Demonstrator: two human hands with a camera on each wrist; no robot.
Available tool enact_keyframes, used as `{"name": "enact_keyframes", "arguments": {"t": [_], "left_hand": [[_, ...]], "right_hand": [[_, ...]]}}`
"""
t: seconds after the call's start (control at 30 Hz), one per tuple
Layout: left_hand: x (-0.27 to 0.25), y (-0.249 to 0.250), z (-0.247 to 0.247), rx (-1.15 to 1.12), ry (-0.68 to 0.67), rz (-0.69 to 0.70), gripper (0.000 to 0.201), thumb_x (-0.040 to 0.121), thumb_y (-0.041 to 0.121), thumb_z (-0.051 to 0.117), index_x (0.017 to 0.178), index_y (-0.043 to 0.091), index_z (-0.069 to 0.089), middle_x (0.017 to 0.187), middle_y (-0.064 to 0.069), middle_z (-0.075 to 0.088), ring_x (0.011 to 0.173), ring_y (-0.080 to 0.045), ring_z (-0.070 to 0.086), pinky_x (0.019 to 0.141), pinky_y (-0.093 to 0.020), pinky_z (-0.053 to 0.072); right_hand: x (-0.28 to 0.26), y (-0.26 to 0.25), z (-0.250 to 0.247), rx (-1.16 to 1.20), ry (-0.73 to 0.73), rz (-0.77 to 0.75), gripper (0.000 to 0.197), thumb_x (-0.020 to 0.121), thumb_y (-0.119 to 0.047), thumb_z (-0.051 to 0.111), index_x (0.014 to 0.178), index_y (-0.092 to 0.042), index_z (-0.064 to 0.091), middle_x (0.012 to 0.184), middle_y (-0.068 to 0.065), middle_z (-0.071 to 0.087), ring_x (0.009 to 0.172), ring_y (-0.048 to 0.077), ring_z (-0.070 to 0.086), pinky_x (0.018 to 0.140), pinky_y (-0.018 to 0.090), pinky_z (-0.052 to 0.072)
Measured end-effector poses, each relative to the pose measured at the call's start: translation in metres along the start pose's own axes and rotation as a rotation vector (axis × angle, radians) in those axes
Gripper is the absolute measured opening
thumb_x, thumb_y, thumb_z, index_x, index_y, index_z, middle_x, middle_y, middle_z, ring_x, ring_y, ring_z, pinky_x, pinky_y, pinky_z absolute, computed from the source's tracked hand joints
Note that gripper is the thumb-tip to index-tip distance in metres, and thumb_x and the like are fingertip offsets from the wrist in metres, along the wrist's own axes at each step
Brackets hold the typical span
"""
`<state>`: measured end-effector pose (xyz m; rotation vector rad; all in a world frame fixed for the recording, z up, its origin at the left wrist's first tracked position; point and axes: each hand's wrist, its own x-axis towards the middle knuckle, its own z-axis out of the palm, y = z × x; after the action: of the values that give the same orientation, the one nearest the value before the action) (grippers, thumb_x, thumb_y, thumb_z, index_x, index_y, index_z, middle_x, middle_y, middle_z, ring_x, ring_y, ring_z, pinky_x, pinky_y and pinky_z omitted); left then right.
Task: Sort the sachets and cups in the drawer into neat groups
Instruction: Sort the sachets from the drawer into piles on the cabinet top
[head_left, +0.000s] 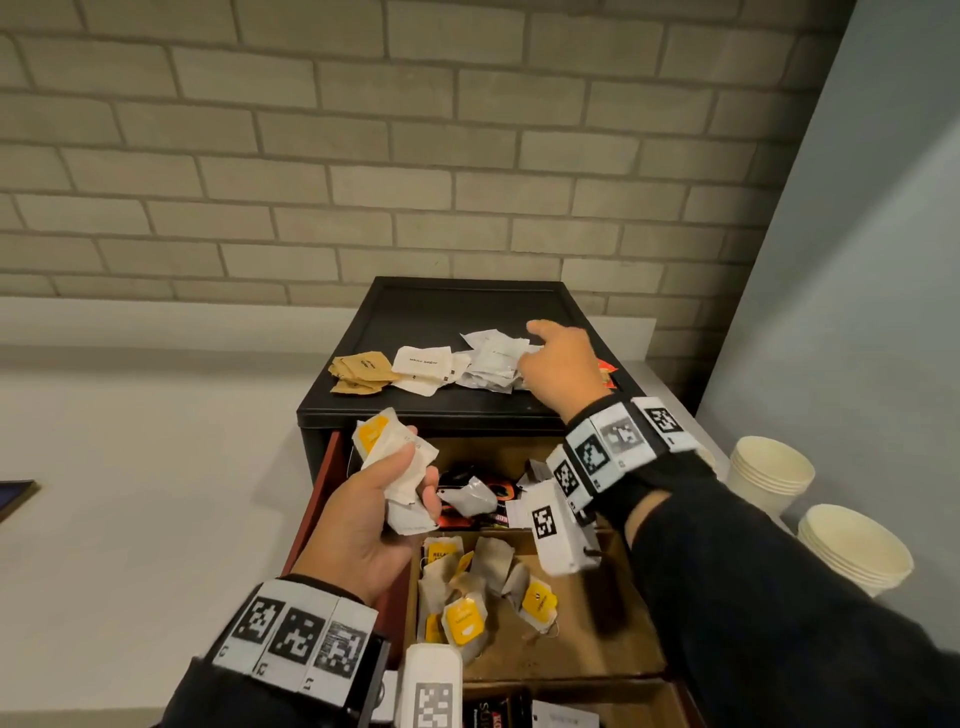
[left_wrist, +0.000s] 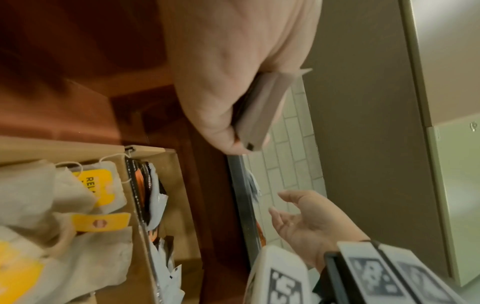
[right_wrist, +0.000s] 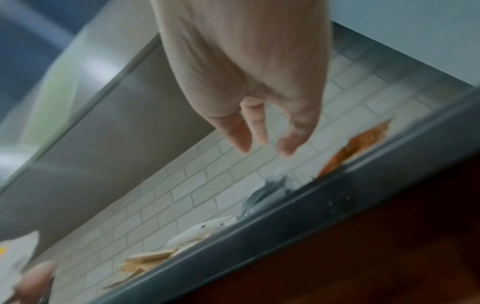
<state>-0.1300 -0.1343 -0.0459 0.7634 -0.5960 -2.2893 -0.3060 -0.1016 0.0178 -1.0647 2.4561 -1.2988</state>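
Pale grey brick-pattern wall (head_left: 363, 156) behind a white countertop (head_left: 130, 467). Plain light grey panel (head_left: 857, 260) at right. Dark framed flat object (head_left: 13, 496), cut off at the left edge.

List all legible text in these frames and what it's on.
"RELA": yellow tag of a tea bag in the drawer, cut off by its neighbours; the left wrist view shows "REL".
"SU": black sachet at the bottom edge, rest cut off.
White sachet on the black box: two dark words, too blurred to read.
Brown sachets: a mark, unreadable.
Sachets in the left hand: print too small.
Wrist bands: coded squares only.
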Motion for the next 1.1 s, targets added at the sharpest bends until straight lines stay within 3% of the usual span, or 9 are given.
{"name": "enact_keyframes", "arguments": {"t": [0.1, 0.2, 0.3, 0.4, 0.47, 0.73, 0.87, 0.93, 1.1], "left_hand": [[0.001, 0.003, 0.000, -0.013, 0.047, 0.031, 0.006, 0.093, 0.011, 0.053, 0.095, 0.013, 0.058, 0.082, -0.008, 0.058, 0.066, -0.013, 0.053, 0.041, -0.015, 0.047], [0.003, 0.004, 0.000, 0.011, 0.091, 0.050, 0.004, 0.092, 0.017, 0.057, 0.090, 0.013, 0.057, 0.079, -0.007, 0.058, 0.064, -0.012, 0.053, 0.041, -0.015, 0.046], [0.003, 0.003, 0.000, 0.024, 0.100, 0.045, 0.013, 0.089, 0.026, 0.061, 0.090, 0.014, 0.058, 0.077, -0.008, 0.060, 0.064, -0.013, 0.054, 0.042, -0.016, 0.047], [0.002, 0.003, -0.001, 0.019, 0.081, 0.029, 0.017, 0.089, 0.031, 0.060, 0.093, 0.014, 0.059, 0.079, -0.009, 0.060, 0.065, -0.014, 0.055, 0.043, -0.017, 0.047], [0.002, 0.003, -0.003, 0.014, 0.064, 0.014, 0.020, 0.090, 0.032, 0.058, 0.095, 0.013, 0.059, 0.079, -0.009, 0.060, 0.066, -0.015, 0.054, 0.043, -0.017, 0.047], [0.002, 0.004, -0.005, -0.002, 0.027, -0.012, 0.025, 0.089, 0.033, 0.058, 0.101, 0.012, 0.060, 0.085, -0.011, 0.060, 0.069, -0.016, 0.055, 0.047, -0.018, 0.049], [0.005, 0.004, -0.007, -0.012, 0.034, -0.007, 0.026, 0.089, 0.032, 0.059, 0.107, 0.013, 0.059, 0.088, -0.010, 0.061, 0.070, -0.017, 0.056, 0.046, -0.019, 0.049], [0.006, 0.003, -0.007, -0.019, 0.038, -0.002, 0.030, 0.089, 0.032, 0.059, 0.113, 0.014, 0.057, 0.090, -0.010, 0.061, 0.071, -0.017, 0.057, 0.045, -0.019, 0.049], [0.008, 0.003, -0.008, 0.002, 0.036, -0.002, 0.033, 0.090, 0.032, 0.058, 0.116, 0.013, 0.055, 0.089, -0.010, 0.059, 0.069, -0.016, 0.056, 0.043, -0.018, 0.049]], "right_hand": [[-0.014, -0.001, 0.004, -0.073, 0.068, -0.139, 0.032, 0.090, -0.003, 0.048, 0.117, -0.017, 0.058, 0.123, 0.005, 0.049, 0.086, 0.015, 0.053, 0.077, 0.024, 0.043], [-0.037, 0.013, 0.019, -0.124, -0.354, -0.178, 0.018, 0.090, -0.009, 0.050, 0.092, -0.020, 0.065, 0.085, -0.005, 0.061, 0.076, 0.012, 0.057, 0.070, 0.025, 0.047], [-0.046, 0.037, 0.041, -0.418, -0.697, -0.102, 0.027, 0.090, -0.017, 0.056, 0.116, -0.018, 0.063, 0.114, 0.002, 0.060, 0.107, 0.020, 0.056, 0.082, 0.024, 0.042], [-0.038, 0.055, 0.061, -0.584, -0.705, -0.025, 0.056, 0.091, -0.028, 0.055, 0.143, -0.024, 0.034, 0.144, 0.010, 0.036, 0.129, 0.029, 0.041, 0.103, 0.032, 0.037], [-0.030, 0.057, 0.069, -0.607, -0.699, -0.011, 0.063, 0.091, -0.032, 0.055, 0.146, -0.024, 0.026, 0.145, 0.011, 0.034, 0.131, 0.031, 0.038, 0.107, 0.039, 0.036], [-0.026, 0.053, 0.076, -0.708, -0.636, -0.118, 0.033, 0.091, -0.008, 0.050, 0.124, -0.008, 0.057, 0.125, 0.013, 0.058, 0.115, 0.029, 0.055, 0.093, 0.033, 0.043], [-0.024, 0.053, 0.063, -0.389, -0.554, -0.053, 0.019, 0.087, 0.000, 0.051, 0.097, -0.009, 0.064, 0.097, 0.010, 0.064, 0.093, 0.025, 0.060, 0.086, 0.037, 0.049], [-0.025, 0.053, 0.053, -0.035, -0.592, 0.077, 0.019, 0.087, 0.003, 0.050, 0.085, -0.013, 0.060, 0.080, 0.005, 0.058, 0.074, 0.015, 0.056, 0.069, 0.029, 0.054], [-0.034, 0.054, 0.030, 0.219, -0.660, 0.250, 0.029, 0.094, 0.001, 0.044, 0.116, -0.011, 0.058, 0.101, 0.009, 0.062, 0.076, 0.010, 0.059, 0.055, 0.014, 0.050]]}}
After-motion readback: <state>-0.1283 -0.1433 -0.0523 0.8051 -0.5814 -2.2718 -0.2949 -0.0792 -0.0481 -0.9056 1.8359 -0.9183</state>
